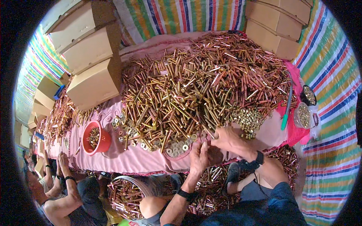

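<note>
- Meeting fingertip to fingertip, or nearly so, the left hand and right hand work just over the front edge of the pink cloth-covered tabletop.
- The left hand has its thumb and fingers drawn together; I cannot tell whether they grasp anything.
- The right hand curls its fingers beside a bolt end; whether it grips that bolt, I cannot tell.
- Long brassy bolts lie in a broad heap from the middle of the tabletop to its back edge, the nearest just beyond the hands.
- Flat round washers lie scattered between the heap and the front edge, near the left hand.
- Small nuts form a patch right of the heap, near the right hand.
- A red basket with small metal parts inside stands by the front edge, well left of the hands.
- A green-handled tool lies near the right edge, beside a clear tub of small parts.
- Cardboard boxes are stacked toward both back corners.
</note>
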`<state>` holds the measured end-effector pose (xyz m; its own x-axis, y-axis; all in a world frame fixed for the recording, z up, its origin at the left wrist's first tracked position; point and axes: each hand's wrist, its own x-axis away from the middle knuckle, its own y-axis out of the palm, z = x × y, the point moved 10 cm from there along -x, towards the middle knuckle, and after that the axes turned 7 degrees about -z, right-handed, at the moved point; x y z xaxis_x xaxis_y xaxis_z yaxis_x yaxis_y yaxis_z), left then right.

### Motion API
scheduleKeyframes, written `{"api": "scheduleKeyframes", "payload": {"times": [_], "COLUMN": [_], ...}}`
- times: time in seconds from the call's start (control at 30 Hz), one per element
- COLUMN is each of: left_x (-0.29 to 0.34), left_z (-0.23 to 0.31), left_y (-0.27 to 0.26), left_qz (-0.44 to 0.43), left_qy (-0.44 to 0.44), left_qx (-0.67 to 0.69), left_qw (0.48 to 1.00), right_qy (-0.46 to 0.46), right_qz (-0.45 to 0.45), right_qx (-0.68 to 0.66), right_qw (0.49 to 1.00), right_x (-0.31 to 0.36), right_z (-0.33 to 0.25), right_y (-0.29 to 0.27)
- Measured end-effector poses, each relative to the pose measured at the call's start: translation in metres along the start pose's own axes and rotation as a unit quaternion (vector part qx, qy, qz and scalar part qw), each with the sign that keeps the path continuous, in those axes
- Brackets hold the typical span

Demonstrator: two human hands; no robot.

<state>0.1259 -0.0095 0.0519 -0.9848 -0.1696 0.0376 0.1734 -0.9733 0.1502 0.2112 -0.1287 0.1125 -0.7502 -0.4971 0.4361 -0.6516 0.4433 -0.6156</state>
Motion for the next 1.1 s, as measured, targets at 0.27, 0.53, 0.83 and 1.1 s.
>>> {"api": "scheduleKeyframes", "payload": {"times": [0.27, 0.53, 0.83, 1.1], "left_x": [0.002, 0.014, 0.012, 0.012], "left_z": [0.019, 0.051, 0.039, 0.036], "left_y": [-0.008, -0.015, -0.011, -0.007], "left_qz": [0.051, 0.047, 0.042, 0.027], "left_qy": [0.016, 0.114, 0.114, 0.137], "left_qx": [0.067, -0.161, -0.237, -0.210], "left_qw": [0.996, 0.979, 0.964, 0.968], "right_qy": [-0.062, -0.223, -0.089, -0.071], "right_qz": [-0.010, 0.173, -0.055, -0.046], "right_qx": [-0.073, 0.070, -0.422, -0.300], "right_qw": [0.995, 0.957, 0.900, 0.950], "right_x": [0.005, -0.025, -0.010, -0.005], "right_z": [0.007, -0.010, -0.008, -0.019], "right_y": [0.012, 0.025, 0.022, 0.032]}}
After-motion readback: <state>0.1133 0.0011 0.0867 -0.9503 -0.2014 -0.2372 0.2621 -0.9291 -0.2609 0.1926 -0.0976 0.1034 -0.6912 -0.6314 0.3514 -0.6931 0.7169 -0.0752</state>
